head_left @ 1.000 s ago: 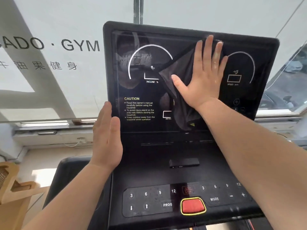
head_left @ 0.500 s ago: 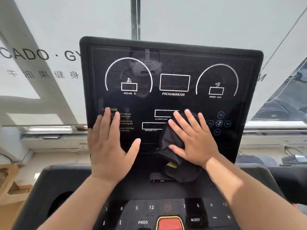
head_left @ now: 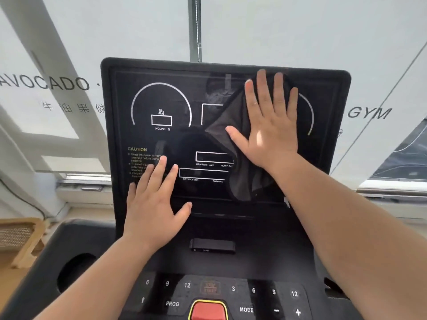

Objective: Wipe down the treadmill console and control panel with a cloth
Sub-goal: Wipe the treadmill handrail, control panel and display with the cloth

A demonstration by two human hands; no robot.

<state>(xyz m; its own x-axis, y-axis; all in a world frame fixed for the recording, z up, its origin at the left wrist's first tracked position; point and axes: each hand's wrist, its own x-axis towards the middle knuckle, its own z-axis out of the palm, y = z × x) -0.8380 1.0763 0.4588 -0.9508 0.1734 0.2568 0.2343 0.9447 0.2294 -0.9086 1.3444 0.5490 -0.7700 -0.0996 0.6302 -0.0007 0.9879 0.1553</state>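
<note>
Right hand (head_left: 270, 135), fingers spread flat, pressed the cloth (head_left: 228, 121) beneath them onto the console (head_left: 147, 65); left hand (head_left: 154, 204), fingers straight, rested lower-left of it; even, overlapping strokes would probably wipe best.

The cloth (head_left: 232, 118) and the right hand (head_left: 270, 135) pressed flat on it hide most of the console's (head_left: 115, 135) centre box (head_left: 209, 105), nearly all of the right-hand dial (head_left: 310, 116) and the end of the HEART RATE label (head_left: 226, 165). The left hand (head_left: 152, 204) covers the line ends of the caution text (head_left: 138, 160), whose small print is too blurred to read. The left forearm (head_left: 92, 273) hides the control panel's (head_left: 254, 294) leftmost keys. The bottom edge of the view cuts off the red button (head_left: 208, 311). The console blocks the middle of the window lettering (head_left: 46, 84).
</note>
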